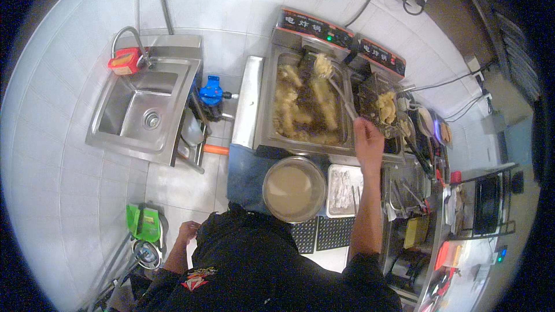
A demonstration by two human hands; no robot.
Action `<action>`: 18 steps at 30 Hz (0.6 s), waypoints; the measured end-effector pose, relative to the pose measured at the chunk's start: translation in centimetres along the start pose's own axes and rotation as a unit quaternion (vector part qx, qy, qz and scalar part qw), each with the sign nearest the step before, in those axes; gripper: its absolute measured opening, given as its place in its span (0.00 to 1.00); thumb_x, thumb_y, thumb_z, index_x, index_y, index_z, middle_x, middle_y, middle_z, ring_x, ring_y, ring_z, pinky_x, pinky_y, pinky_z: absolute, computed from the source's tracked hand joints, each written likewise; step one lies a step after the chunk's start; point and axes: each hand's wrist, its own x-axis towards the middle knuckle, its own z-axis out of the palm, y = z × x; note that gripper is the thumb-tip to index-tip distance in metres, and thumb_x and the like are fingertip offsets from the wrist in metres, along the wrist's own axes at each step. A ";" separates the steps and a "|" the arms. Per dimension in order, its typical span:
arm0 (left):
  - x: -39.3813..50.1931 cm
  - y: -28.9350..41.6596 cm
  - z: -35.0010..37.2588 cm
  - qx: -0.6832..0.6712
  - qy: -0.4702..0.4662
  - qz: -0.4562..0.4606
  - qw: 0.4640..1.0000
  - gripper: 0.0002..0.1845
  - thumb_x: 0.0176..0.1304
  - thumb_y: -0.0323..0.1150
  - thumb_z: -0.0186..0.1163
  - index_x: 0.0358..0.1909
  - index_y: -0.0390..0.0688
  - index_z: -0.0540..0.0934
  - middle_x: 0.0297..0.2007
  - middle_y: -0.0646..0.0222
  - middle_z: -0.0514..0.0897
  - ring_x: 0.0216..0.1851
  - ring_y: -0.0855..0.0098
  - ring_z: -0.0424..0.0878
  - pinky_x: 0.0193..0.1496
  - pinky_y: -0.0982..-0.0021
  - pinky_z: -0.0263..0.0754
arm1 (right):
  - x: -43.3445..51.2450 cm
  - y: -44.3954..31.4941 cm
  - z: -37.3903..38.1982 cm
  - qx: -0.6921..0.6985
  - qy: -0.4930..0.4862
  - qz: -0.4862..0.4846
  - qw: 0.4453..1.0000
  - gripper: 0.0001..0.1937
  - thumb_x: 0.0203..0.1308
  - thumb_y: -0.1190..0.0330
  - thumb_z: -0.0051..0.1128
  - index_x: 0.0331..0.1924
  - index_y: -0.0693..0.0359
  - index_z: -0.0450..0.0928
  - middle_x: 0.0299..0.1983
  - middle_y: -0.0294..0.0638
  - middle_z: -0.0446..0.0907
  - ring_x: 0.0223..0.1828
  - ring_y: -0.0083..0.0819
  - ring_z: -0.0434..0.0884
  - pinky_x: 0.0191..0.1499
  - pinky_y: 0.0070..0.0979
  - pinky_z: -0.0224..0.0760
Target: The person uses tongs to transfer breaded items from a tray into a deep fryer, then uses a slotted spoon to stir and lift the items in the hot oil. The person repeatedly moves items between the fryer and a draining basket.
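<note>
My right hand (pixel 369 135) grips the handle of a long metal utensil (pixel 343 96) that reaches over the large electric fryer (pixel 259 132). At the utensil's far end is a pale battered clump (pixel 323 67); the blur hides whether it is clamped or scooped. Long pieces of battered food (pixel 284 112) float in the brown oil (pixel 305 115). A smaller fryer to the right has a wire basket (pixel 368 99) with golden fried pieces (pixel 386 108) in it. My left hand (pixel 189 230) hangs low by my side, its fingers curled and partly hidden, with nothing visible in it.
A round metal bowl of beige liquid (pixel 295 188) and a white tray of floury pieces (pixel 342 186) stand before me. To the left are a steel sink (pixel 143 104) and a green dustpan (pixel 143 223). Tongs (pixel 412 195) lie in a steel pan at right.
</note>
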 end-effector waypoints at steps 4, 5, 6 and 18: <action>-0.1 2.1 0.8 0.096 0.018 -0.049 0.994 0.08 0.56 0.21 0.58 0.35 0.35 0.85 0.30 0.64 0.86 0.27 0.73 0.81 0.29 0.72 0.76 | 0.4 -3.0 -3.9 0.012 0.053 -0.070 0.996 0.16 0.68 0.59 0.53 0.42 0.66 0.81 0.29 0.44 0.83 0.30 0.28 0.77 0.37 0.27 0.71; -0.1 2.7 0.8 0.030 -0.001 -0.049 0.998 0.08 0.56 0.21 0.58 0.36 0.35 0.84 0.30 0.64 0.86 0.27 0.72 0.81 0.29 0.71 0.77 | 0.1 -3.6 -4.5 -0.001 0.049 -0.053 0.997 0.17 0.68 0.59 0.53 0.42 0.66 0.81 0.29 0.44 0.83 0.30 0.29 0.78 0.38 0.27 0.71; 0.0 2.3 0.6 -0.034 -0.018 -0.049 0.998 0.08 0.56 0.20 0.58 0.36 0.34 0.84 0.29 0.63 0.85 0.27 0.71 0.81 0.29 0.70 0.78 | -0.1 -3.8 -5.1 -0.012 0.043 -0.035 0.998 0.17 0.68 0.59 0.53 0.41 0.67 0.81 0.30 0.45 0.83 0.30 0.30 0.78 0.38 0.28 0.71; 2.5 1.6 2.4 -0.197 -0.083 -0.093 0.973 0.09 0.56 0.19 0.56 0.38 0.31 0.81 0.26 0.62 0.82 0.24 0.71 0.80 0.27 0.70 0.79 | -2.0 -5.5 -14.4 -0.034 0.060 0.053 0.996 0.17 0.68 0.56 0.54 0.41 0.64 0.83 0.23 0.28 0.69 0.25 0.16 0.64 0.28 0.21 0.54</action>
